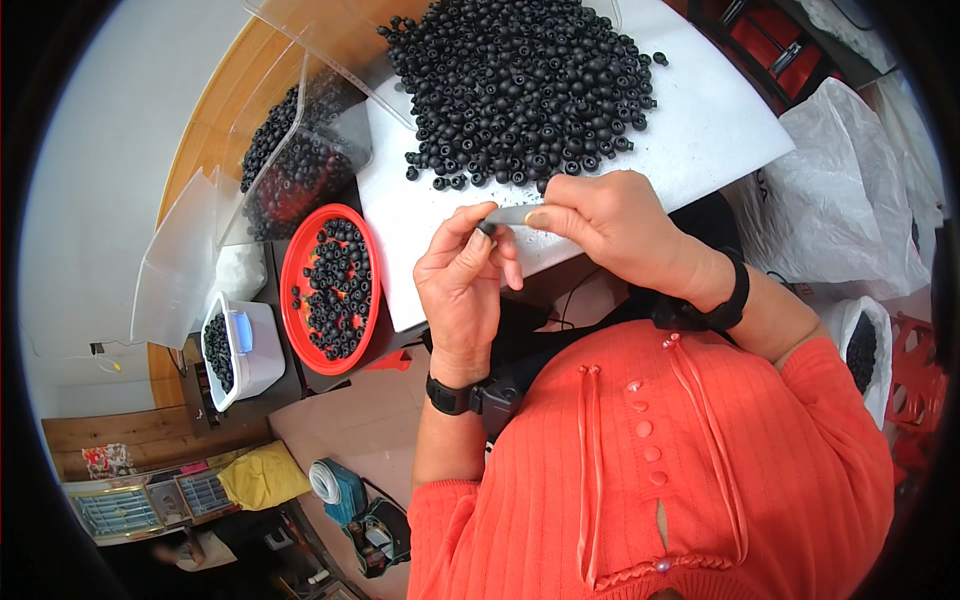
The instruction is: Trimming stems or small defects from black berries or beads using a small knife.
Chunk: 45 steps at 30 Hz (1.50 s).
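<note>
A white board (pixel 690 120) is laid as the work surface over a wooden bench, with white plastic bags (pixel 850 200) bunched beyond its right edge. A wide heap of small black rubber rings (pixel 520 80), matt and rounded, is spread across the board's far half. A clear plastic bin (pixel 300 150) of the same parts is set off its left edge, with a shallow red dish (pixel 330 285) nearer. At the near edge, one black ring (pixel 487 228) is pinched in the closed fingertips of the left hand (pixel 462 290). A thin grey blade (pixel 515 214) is gripped by the closed right hand (pixel 610 225), its tip touching the ring. The blade could probably slip off the rubber into a fingertip.
</note>
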Available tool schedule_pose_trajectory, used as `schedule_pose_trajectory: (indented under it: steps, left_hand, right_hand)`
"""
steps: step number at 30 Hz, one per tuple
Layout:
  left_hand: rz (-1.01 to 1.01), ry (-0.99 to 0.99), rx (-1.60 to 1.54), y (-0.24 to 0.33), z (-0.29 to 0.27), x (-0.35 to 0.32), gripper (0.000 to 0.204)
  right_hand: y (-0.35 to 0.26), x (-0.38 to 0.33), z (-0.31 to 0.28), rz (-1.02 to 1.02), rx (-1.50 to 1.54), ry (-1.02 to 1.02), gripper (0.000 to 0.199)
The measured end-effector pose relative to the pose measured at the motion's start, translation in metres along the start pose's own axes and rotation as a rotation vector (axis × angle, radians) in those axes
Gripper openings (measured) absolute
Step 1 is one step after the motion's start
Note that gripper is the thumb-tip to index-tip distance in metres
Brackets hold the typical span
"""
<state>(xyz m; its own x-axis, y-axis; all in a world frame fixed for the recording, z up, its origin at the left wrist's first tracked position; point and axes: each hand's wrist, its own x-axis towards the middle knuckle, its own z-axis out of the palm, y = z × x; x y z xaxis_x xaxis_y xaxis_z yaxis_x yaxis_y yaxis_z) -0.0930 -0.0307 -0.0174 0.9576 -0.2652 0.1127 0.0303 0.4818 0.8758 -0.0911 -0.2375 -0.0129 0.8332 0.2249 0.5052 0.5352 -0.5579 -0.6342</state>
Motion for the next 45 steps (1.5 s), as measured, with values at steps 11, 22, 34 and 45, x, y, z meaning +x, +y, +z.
schedule_pose_trajectory:
  steps: [11, 22, 34, 45]
  left_hand:
    - [0.017, 0.007, 0.01, -0.003, 0.003, 0.002, 0.031]
    - [0.05, -0.012, 0.009, -0.006, -0.001, 0.001, 0.03]
    - [0.018, 0.015, -0.011, -0.004, 0.0, 0.0, 0.026]
    - [0.406, 0.56, 0.855, 0.116, -0.057, -0.029, 0.023]
  right_hand:
    - [-0.005, -0.002, 0.002, 0.014, -0.051, 0.037, 0.032]
    - [-0.003, -0.001, 0.003, -0.035, -0.119, 0.016, 0.032]
    - [-0.006, -0.002, 0.003, -0.071, -0.129, 0.0, 0.03]
    - [0.012, -0.01, -0.019, 0.187, 0.539, 0.042, 0.028]
